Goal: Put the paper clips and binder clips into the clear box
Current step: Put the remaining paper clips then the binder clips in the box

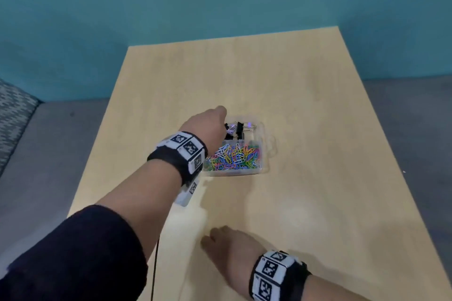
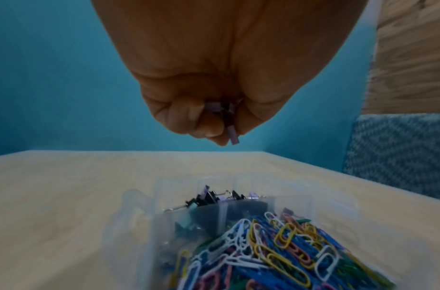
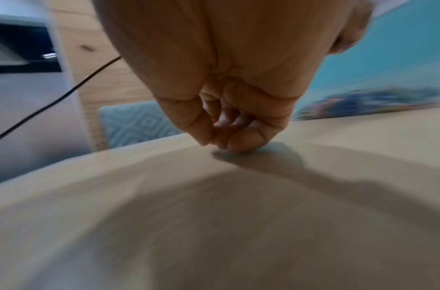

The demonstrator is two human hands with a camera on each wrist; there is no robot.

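Your pale wooden table carries the clear plastic compartmented box, light and liable to slide. Its near compartment holds the heaped coloured wire paper clips, slippery and prone to tangle. Your left hand, clenched above the far compartment, pinches small lilac and black binder clips: stiff, sprung; grip their bodies. Your right hand rests on the table, loosely curled, empty.

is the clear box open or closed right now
Open: no lid covers the clear box; paper clips and binder clips lie exposed inside.
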